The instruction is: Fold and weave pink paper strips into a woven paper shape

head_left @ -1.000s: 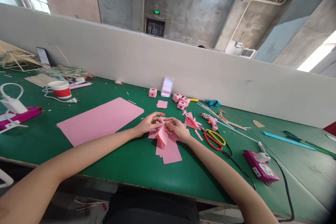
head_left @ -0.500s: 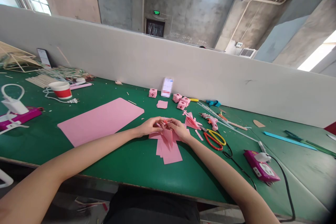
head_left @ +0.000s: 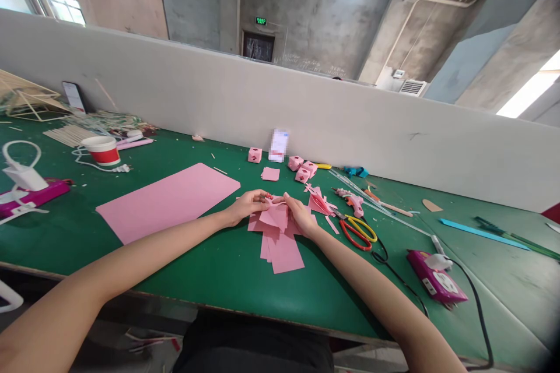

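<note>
Between my two hands is a small folded piece of pink paper [head_left: 275, 217], its edges bent and its near flap facing me. My left hand [head_left: 249, 207] pinches its left side with closed fingers. On the other side my right hand [head_left: 301, 214] grips the right edge, thumb and fingers pressed together. Beneath lie loose pink paper pieces [head_left: 286, 254], overlapping on the green table [head_left: 192, 268]. Just beyond my hands sits a small stack of pink squares [head_left: 270, 174]. Pink paper cubes with cut-out openings, one cube [head_left: 255, 155] and a group [head_left: 303, 169], stand farther back.
Scissors [head_left: 359, 232] with red and yellow handles and a pink glue gun [head_left: 351, 201] lie at right, near pink strips [head_left: 320, 204]. A large pink sheet [head_left: 170, 201] lies left. A phone [head_left: 279, 145] leans on the partition. Purple power strips [head_left: 437, 280] and a cup [head_left: 101, 150] stand at the sides.
The pink paper has opened out and turned, so a broader flap faces me. My left hand has shifted slightly up, and the fingers of both hands have moved along its edges.
</note>
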The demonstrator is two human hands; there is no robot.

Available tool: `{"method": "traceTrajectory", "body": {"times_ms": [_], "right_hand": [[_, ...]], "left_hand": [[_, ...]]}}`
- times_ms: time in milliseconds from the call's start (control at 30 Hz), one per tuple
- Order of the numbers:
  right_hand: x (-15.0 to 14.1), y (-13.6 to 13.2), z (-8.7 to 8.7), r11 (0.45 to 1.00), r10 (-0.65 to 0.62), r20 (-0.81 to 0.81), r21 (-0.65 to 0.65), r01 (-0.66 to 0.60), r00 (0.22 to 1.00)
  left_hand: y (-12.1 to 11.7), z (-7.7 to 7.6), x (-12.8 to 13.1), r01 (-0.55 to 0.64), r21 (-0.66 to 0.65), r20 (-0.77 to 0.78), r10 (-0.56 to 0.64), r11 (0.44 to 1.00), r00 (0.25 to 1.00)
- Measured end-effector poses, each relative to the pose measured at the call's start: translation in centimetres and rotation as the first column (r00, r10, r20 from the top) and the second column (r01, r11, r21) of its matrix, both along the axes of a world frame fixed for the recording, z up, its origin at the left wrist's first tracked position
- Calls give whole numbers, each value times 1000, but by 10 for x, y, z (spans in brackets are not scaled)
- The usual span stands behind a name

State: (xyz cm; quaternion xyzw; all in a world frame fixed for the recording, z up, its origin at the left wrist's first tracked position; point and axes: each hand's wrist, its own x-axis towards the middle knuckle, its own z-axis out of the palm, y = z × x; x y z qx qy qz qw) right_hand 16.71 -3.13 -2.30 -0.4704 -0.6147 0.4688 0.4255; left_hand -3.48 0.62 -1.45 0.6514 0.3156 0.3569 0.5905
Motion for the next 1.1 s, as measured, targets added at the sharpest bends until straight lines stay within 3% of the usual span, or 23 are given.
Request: {"method": "traceTrajectory", "body": {"times_ms": [133,400,767,1000,1100], "right_hand": [[-2,0,-2,995,25,41,92,-29,999],[-4,0,-4,996,10,73,85,-16,997],[-5,1,-1,992,8,178,123,-31,984],[-3,2,-2,992,-26,132,127,10,991],[-3,3,-3,998,-27,61,53,24,998]], "left_hand": [[0,-2,1,18,20,-38,-17,1000,999],[-3,-4,3,-16,80,-91,24,997,996],[-3,-9,4,58,215,-61,-45,975,997],[-4,-6,5,-49,189,0,50,981,999],[0,-9,5,-114,168,54,106,979,993]]}}
